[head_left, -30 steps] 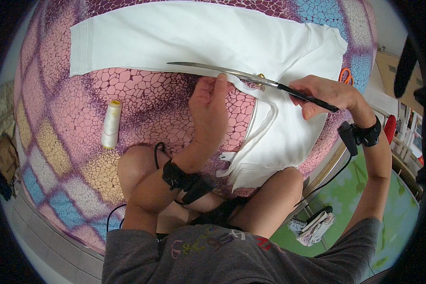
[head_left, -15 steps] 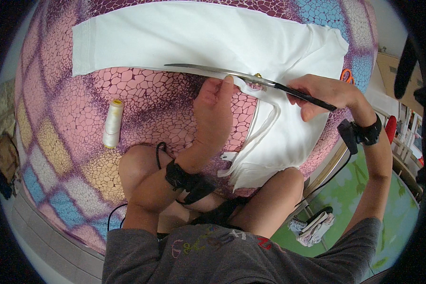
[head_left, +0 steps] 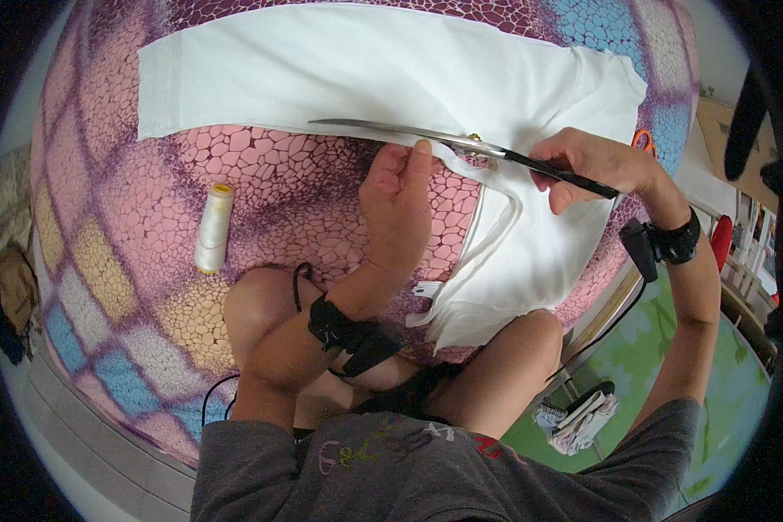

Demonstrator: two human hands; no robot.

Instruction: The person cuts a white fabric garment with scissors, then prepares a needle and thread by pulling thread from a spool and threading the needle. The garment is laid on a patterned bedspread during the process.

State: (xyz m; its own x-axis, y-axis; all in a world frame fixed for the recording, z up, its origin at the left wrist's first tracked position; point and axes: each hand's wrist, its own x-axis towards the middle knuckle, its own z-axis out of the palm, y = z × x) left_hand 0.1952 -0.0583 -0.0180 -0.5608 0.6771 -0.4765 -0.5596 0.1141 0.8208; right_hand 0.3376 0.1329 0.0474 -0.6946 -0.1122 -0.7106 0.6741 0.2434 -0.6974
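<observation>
- At far left, we see a brown bundle [head_left: 13, 291] beyond the edge of a pink, purple, blue and yellow patterned cover [head_left: 296, 170], which spreads beneath the work.
- On the cover's left side, a spool of white thread [head_left: 213, 228] with a yellow top leans slightly, well apart from both hands.
- Across the far side, we find the white cloth [head_left: 357, 65] laid out lengthwise, its squared end at left and its wider part at right, with a fold reaching toward the near side.
- At center, the left hand [head_left: 400, 187] pinches the cloth's near edge, thumb against curled fingers, just beside the blade; a black band [head_left: 348, 335] circles the wrist.
- Near a bent knee, we note a small white piece [head_left: 424, 290] at the edge of the fold.
- Slanting across the cloth, long scissors [head_left: 487, 150] point left along its near edge; we cannot tell how far the blades stand apart.
- To the right, the right hand [head_left: 583, 170] is closed around the scissors' black handles, above the white cloth; another black device [head_left: 661, 244] sits on its wrist.
- At far right, we spot an orange loop [head_left: 642, 141] behind the right hand and, nearer, folded pale cloths [head_left: 587, 422] against a green surface [head_left: 726, 383].
</observation>
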